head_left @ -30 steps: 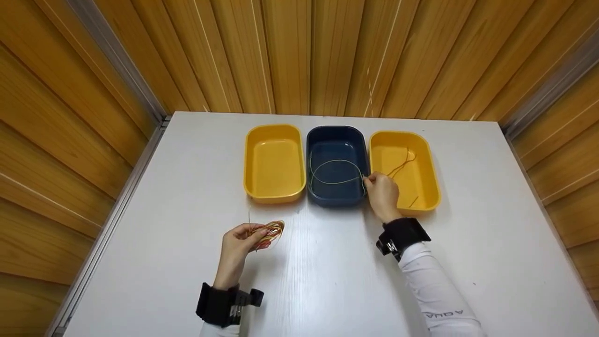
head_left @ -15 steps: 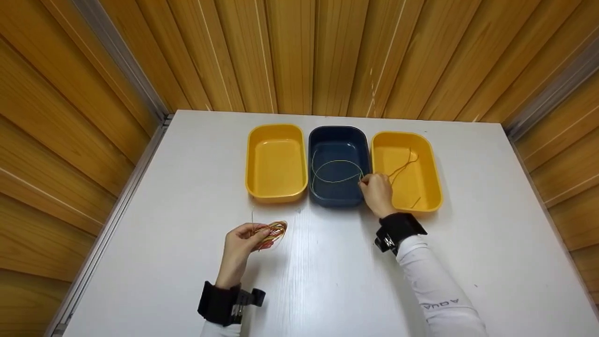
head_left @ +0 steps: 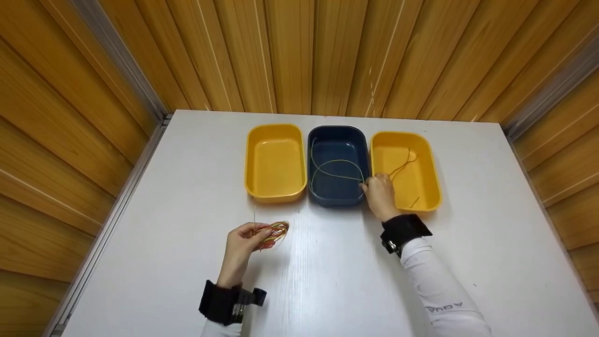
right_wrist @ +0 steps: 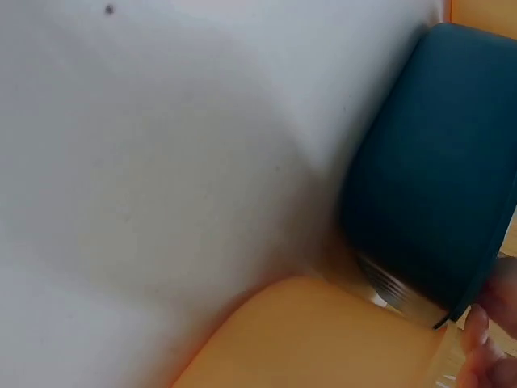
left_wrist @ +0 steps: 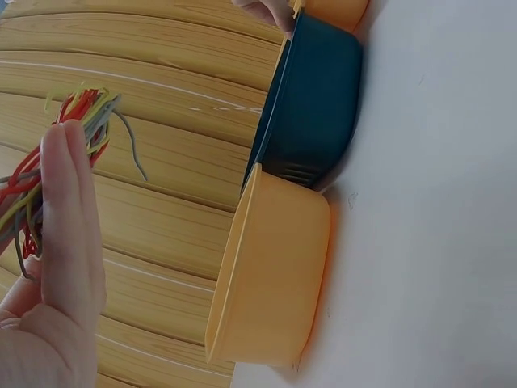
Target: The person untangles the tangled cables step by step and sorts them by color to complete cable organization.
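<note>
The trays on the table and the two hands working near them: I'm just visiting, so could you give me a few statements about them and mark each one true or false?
1. The blue tray stands between the left yellow tray and the right yellow tray. True.
2. The left hand holds a bundle of wires. True.
3. The bundle of wires is all one colour. False: red, yellow and grey show in it.
4. A thin wire makes a loop in the blue tray. True.
5. The right hand is over the left yellow tray. False: it is at the blue tray's rim, on the side next to the right yellow tray.
6. The table is black. False: it is white.
</note>
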Tool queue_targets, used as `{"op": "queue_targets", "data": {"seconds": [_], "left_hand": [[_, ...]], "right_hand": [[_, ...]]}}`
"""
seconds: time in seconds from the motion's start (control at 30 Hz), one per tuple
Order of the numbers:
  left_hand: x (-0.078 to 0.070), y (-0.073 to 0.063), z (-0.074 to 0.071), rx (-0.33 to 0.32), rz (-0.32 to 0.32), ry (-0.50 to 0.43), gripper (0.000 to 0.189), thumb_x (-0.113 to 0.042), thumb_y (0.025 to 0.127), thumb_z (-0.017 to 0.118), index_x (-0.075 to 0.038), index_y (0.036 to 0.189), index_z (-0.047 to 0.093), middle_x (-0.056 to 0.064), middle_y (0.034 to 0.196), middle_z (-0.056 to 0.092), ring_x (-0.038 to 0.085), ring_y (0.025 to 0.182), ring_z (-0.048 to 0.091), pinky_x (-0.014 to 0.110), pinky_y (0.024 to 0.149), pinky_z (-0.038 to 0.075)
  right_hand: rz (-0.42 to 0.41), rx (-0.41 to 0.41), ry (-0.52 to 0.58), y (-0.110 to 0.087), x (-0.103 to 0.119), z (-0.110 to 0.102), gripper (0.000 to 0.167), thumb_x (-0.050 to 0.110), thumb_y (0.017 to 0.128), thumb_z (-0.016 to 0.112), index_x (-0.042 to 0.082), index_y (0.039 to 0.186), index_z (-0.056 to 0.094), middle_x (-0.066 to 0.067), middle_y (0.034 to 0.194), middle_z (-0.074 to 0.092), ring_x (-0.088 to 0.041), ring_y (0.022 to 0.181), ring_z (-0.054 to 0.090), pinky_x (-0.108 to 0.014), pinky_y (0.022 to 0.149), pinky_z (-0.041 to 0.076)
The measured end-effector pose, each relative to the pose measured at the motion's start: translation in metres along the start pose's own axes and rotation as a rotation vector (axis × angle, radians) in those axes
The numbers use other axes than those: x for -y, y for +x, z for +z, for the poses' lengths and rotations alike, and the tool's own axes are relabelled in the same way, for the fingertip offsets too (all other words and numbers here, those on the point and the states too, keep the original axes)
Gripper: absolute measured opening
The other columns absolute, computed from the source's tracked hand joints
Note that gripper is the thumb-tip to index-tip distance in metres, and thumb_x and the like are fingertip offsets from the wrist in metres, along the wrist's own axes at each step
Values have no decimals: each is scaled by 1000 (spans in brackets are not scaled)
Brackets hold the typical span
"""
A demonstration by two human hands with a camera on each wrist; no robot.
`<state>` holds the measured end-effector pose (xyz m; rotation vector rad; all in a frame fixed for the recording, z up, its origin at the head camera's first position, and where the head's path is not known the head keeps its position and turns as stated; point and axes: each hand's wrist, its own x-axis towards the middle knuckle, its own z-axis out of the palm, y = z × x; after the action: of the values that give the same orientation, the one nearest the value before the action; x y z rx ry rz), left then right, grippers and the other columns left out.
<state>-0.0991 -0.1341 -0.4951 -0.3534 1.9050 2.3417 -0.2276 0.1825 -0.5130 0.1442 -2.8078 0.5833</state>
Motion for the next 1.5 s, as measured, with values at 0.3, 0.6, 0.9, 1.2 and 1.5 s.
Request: {"op": "queue_targets", "data": {"seconds": [0.3, 0.6, 0.9, 1.2, 1.5], "left_hand": [[0, 1, 8, 41, 9, -19, 7, 7, 90, 68, 9, 97, 71, -3, 79, 73, 7, 70, 73, 21, 67, 64], [-8, 7, 29, 72, 10, -26, 9, 9, 89, 69, 12, 97, 70, -1, 78, 73, 8, 69, 72, 22, 66, 64], [-12, 12, 51, 150, 16, -37, 13, 10, 89, 67, 16, 100, 69, -2, 78, 72, 7, 68, 73, 22, 66, 64], [-10, 15, 71, 215, 25, -9, 19, 9, 89, 67, 20, 105, 66, -2, 79, 72, 6, 68, 72, 21, 65, 63], [-8, 14, 91, 267, 25, 19, 23, 8, 90, 68, 22, 108, 64, -2, 81, 71, 5, 66, 71, 20, 64, 63]], "right_hand": [[47, -15, 106, -7, -7, -9, 21, 5, 92, 70, -15, 88, 73, -30, 87, 63, -46, 91, 59, -56, 83, 50], [20, -106, 169, -23, -1, -25, 18, 1, 92, 69, -17, 89, 71, -29, 87, 64, -44, 88, 60, -54, 81, 51], [-11, -185, 222, -44, 12, -44, 15, 0, 90, 71, -14, 90, 73, -23, 81, 62, -38, 81, 57, -46, 72, 47], [-126, -254, 334, -66, 27, -59, 5, -4, 87, 75, -9, 88, 75, -17, 79, 61, -32, 81, 56, -29, 71, 51], [-270, -313, 467, -86, 44, -64, 6, -11, 82, 76, -7, 87, 76, -15, 78, 64, -25, 76, 55, -11, 67, 43]]}}
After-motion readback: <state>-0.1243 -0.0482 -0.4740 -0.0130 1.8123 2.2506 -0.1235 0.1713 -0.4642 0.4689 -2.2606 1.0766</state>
